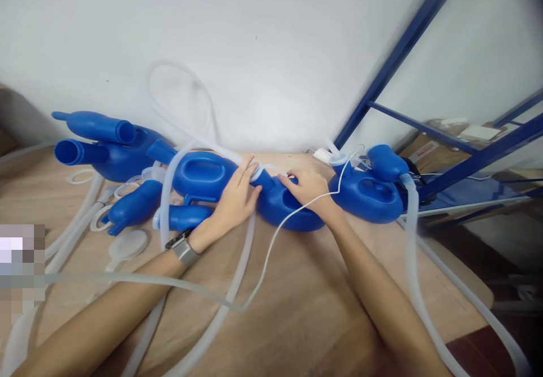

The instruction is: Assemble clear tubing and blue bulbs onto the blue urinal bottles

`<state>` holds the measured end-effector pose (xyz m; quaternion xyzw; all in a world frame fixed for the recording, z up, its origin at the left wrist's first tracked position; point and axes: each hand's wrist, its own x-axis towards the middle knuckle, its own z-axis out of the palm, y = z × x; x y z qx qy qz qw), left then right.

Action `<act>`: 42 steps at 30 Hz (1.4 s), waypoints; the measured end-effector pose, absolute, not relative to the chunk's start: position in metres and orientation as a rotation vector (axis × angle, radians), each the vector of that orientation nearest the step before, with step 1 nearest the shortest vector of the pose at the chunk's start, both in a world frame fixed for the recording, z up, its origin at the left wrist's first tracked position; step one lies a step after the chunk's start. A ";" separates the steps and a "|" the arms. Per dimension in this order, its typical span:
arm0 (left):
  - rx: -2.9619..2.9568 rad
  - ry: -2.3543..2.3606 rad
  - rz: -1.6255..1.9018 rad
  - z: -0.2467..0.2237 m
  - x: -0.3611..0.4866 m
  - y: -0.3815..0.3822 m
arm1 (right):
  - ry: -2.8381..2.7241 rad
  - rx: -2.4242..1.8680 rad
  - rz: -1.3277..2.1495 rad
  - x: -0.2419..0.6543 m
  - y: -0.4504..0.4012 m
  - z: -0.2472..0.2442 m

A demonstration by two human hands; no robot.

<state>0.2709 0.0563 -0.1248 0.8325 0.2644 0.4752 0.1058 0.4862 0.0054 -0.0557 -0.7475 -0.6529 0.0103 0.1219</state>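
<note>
In front of me a blue urinal bottle (292, 216) lies on its side on the wooden table, its neck pointing up and left. My right hand (309, 187) grips it from above at the handle. At the neck, my left hand (235, 196), with a watch on its wrist, has thumb and fingers around the whitish cap (257, 172). A clear hose (220, 152) runs up to that cap and loops against the wall. To the right lies another urinal bottle (367, 199) with a cap on its neck.
Several blue urinal bottles (123, 156) crowd the left side. Among them are white rings (100, 219) and a round translucent lid (129, 245). A thin white cable (271, 247) crosses in front of my arms. Blue metal rack (394, 55) stands right; a hose (411, 252) hangs there.
</note>
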 end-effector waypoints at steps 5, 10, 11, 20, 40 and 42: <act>2.389 0.773 1.446 -0.124 0.268 0.058 | -2.082 -1.881 0.379 0.485 -0.007 -0.048; 2.335 0.887 1.630 -0.129 0.266 0.060 | -2.271 -1.653 0.509 0.484 -0.012 -0.044; 2.320 0.919 1.661 -0.130 0.266 0.060 | -2.273 -1.644 0.501 0.483 -0.012 -0.044; 2.267 0.926 1.477 -0.122 0.264 0.061 | -2.262 -1.640 0.506 0.482 -0.010 -0.044; 2.324 0.860 1.487 -0.122 0.252 0.067 | -2.256 -1.578 0.491 0.486 -0.010 -0.045; 2.319 0.852 1.488 -0.121 0.252 0.067 | -2.262 -1.570 0.483 0.488 -0.009 -0.046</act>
